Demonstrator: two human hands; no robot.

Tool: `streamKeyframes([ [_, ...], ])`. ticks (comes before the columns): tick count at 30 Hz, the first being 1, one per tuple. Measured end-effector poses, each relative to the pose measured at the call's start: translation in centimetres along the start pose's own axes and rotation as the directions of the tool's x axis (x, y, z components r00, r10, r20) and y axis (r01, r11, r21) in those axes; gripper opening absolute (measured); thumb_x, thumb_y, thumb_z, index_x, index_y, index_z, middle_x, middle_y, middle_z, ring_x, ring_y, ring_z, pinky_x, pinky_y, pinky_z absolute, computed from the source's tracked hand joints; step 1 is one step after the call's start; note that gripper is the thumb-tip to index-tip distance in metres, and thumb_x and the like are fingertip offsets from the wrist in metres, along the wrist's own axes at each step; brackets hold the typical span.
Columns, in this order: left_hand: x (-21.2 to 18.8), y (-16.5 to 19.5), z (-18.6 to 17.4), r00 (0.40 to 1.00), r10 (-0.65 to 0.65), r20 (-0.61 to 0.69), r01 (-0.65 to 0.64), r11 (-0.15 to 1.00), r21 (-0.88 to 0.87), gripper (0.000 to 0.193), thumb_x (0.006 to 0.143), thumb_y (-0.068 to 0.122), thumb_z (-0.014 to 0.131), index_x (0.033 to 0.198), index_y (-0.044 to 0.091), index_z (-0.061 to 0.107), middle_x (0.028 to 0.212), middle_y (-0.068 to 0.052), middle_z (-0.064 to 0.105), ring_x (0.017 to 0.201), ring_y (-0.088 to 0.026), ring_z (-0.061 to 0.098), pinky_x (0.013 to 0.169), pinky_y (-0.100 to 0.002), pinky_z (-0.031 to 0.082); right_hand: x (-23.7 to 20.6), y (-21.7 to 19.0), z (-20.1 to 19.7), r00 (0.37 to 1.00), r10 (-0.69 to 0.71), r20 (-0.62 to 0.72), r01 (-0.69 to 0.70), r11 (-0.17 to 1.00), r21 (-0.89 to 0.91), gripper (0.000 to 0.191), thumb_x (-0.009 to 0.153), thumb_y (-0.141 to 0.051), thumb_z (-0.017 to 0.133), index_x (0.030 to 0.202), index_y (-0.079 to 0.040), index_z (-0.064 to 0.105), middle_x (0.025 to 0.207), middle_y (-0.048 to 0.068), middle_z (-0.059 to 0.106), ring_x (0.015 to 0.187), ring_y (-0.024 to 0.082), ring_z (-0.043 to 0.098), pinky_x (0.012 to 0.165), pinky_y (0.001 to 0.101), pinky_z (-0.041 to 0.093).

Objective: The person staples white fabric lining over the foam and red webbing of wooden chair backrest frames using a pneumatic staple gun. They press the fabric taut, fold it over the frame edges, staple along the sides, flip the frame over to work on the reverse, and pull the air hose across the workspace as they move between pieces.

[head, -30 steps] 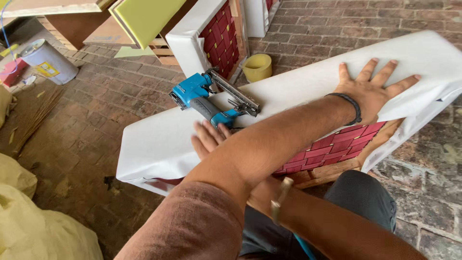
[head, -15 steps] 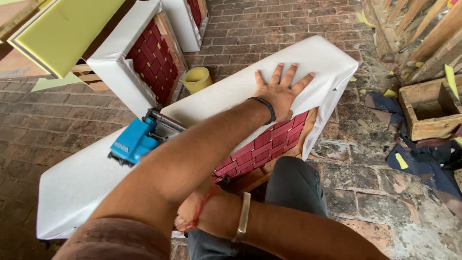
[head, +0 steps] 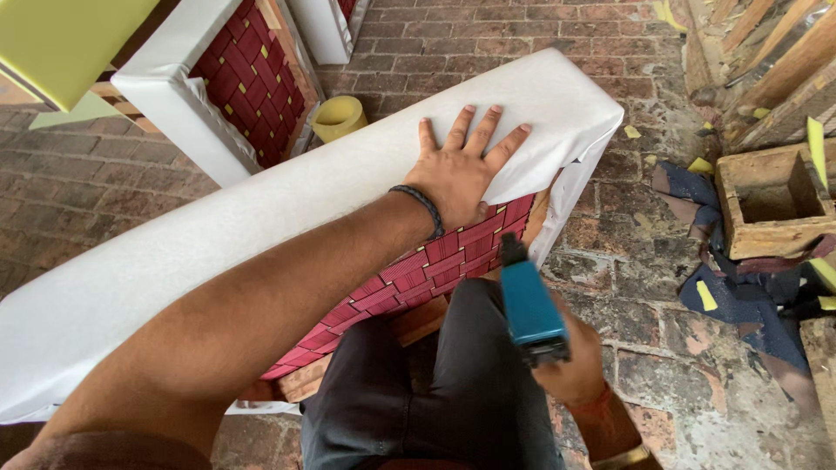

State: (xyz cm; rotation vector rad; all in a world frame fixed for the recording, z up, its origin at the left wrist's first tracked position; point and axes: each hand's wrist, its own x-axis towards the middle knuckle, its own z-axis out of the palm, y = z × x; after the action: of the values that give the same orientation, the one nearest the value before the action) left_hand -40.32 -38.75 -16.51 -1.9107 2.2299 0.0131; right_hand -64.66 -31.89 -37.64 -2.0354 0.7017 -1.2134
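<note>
Close by, the right hand (head: 570,370) is closed around a blue staple gun (head: 529,306), its tip pointing up at the red webbing (head: 418,274) of the frame. Past it, the left hand (head: 461,170) lies open and flat on the white fabric (head: 261,209), near the far end. To staple well, I think the fabric should stay pulled smooth and the fingers (head: 466,126) stay away from the gun's tip. A yellow roll (head: 338,116) sits farther off on the brick floor (head: 418,52).

A brick floor (head: 627,287) is carrying a white frame (head: 261,209), with a yellow roll (head: 338,116) behind it and a wooden box (head: 771,204) lying beside it.
</note>
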Motion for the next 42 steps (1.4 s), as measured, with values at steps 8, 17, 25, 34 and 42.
streamKeyframes([
  [8, 0.7, 0.2, 0.6, 0.999, -0.012, -0.031, 0.014, 0.996, 0.088, 0.119, 0.082, 0.026, 0.081, 0.161, 0.024, -0.008, 0.169, -0.019, -0.004, 0.154, -0.047, 0.004, 0.111, -0.081, 0.019, 4.9, 6.2, 3.4, 0.932, 0.339, -0.128, -0.237, 0.838, 0.492, 0.025, 0.088, -0.003, 0.081, 0.106, 0.001, 0.064, 0.088, 0.006, 0.067, 0.070, 0.011, 0.064, 0.061, 0.0266, 0.054],
  [17, 1.3, -0.3, 2.0, 0.996, 0.028, -0.086, -0.016, 0.992, 0.129, 0.117, 0.082, 0.016, 0.078, 0.162, 0.021, -0.007, 0.168, -0.022, -0.004, 0.154, -0.048, 0.006, 0.110, -0.080, 0.020, 5.3, 4.0, 4.5, 0.932, 0.353, -0.083, -0.263, 0.814, 0.518, 0.025, 0.086, -0.003, 0.080, 0.105, 0.001, 0.065, 0.095, 0.006, 0.070, 0.071, 0.012, 0.066, 0.061, 0.0280, 0.055],
  [25, -7.9, -3.0, 4.5, 0.840, 0.134, -0.527, -0.315, 0.910, -0.271, 0.102, 0.074, 0.029, 0.089, 0.152, 0.002, 0.030, 0.159, -0.026, 0.036, 0.147, -0.038, 0.035, 0.121, -0.055, 0.029, 6.0, 2.4, 4.4, 0.972, 0.201, -0.125, -0.150, 0.932, 0.330, 0.035, 0.086, -0.006, 0.078, 0.118, 0.003, 0.066, 0.107, 0.007, 0.071, 0.096, 0.014, 0.068, 0.083, 0.0296, 0.055],
  [34, -11.0, -0.8, 18.5, 0.768, -0.620, 0.159, -0.230, -0.498, -0.836, 0.035, 0.096, 0.033, 0.065, 0.112, 0.002, 0.068, 0.100, -0.013, 0.077, 0.083, -0.019, 0.075, 0.068, -0.033, 0.062, 6.1, 0.4, 5.8, 0.947, 0.307, -0.093, -0.259, 0.903, 0.344, 0.021, 0.088, -0.006, 0.081, 0.099, -0.001, 0.063, 0.083, 0.005, 0.067, 0.067, 0.013, 0.063, 0.059, 0.0285, 0.052],
  [42, -8.2, 0.7, 21.0, 0.668, -0.740, -0.071, -0.420, -0.297, -0.858, 0.042, 0.104, 0.033, 0.063, 0.083, -0.002, 0.074, 0.080, -0.010, 0.075, 0.062, -0.014, 0.066, 0.059, -0.028, 0.055, 5.7, 0.0, 6.5, 0.936, 0.320, -0.144, -0.274, 0.923, 0.272, 0.017, 0.091, -0.004, 0.080, 0.098, 0.000, 0.065, 0.084, 0.005, 0.067, 0.070, 0.013, 0.064, 0.065, 0.0280, 0.053],
])
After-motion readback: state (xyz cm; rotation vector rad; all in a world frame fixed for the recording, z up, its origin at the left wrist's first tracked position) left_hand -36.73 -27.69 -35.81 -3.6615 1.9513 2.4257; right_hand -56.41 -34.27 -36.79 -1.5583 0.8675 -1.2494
